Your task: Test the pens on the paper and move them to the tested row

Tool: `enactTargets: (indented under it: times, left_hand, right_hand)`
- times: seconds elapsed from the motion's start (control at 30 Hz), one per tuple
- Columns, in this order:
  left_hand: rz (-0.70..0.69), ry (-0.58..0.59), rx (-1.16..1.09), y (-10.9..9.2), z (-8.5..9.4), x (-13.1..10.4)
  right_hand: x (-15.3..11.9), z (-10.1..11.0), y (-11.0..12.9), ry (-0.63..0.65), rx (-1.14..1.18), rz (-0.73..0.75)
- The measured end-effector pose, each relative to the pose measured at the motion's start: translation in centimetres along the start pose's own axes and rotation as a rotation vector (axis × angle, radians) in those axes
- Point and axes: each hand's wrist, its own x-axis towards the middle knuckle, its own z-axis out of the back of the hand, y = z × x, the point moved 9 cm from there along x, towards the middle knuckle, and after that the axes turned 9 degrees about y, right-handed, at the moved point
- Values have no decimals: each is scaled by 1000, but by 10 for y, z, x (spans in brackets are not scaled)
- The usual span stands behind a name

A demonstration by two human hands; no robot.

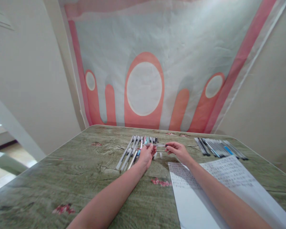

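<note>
A clear-barrelled pen with a dark end is stretched level between my two hands above the table. My left hand pinches its left part, and my right hand grips the dark end on the right. Under and beyond my left hand lies a group of pens, mostly clear with dark caps, some of them hidden by the hand. One or two small whitish pieces lie just right of my left hand, too small to make out.
A wood-patterned table with pink flower prints spans the view. Written sheets of paper lie under my right forearm. A row of pens rests at the far right. Behind stands a wall hanging with coral shapes.
</note>
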Motion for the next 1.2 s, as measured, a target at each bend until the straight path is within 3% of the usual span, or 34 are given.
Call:
enactTargets:
  times: [0.9,1.2]
  left_hand:
    - [-74,8,86,-2,1,0]
    - [-87,29,116,0,2,2]
  right_hand:
    - [-2,8,6,-66,-306,10]
    - [-6,-7,17,-11,-537,79]
